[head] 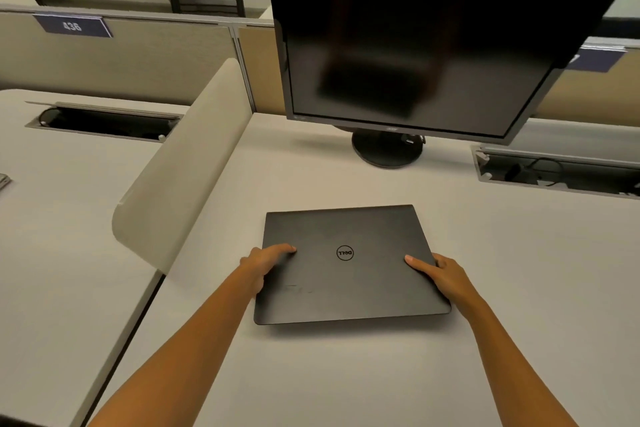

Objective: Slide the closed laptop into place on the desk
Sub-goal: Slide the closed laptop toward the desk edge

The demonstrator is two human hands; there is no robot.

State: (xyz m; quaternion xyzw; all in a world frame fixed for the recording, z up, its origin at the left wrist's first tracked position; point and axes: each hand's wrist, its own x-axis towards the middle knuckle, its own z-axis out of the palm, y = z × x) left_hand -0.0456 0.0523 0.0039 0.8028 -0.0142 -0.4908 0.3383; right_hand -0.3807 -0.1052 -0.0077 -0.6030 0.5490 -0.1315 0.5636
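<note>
Both bare forearms stretched forward. Left hand (pixel 265 262) curled at one side, right hand (pixel 441 274) opposite, thumbs lying flat inward.

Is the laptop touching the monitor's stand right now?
No, the laptop lies apart from the monitor stand, with bare desk between them.

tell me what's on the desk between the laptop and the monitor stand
Nothing. In the head view, the stretch of desk between the closed laptop and the monitor stand is bare.
</note>
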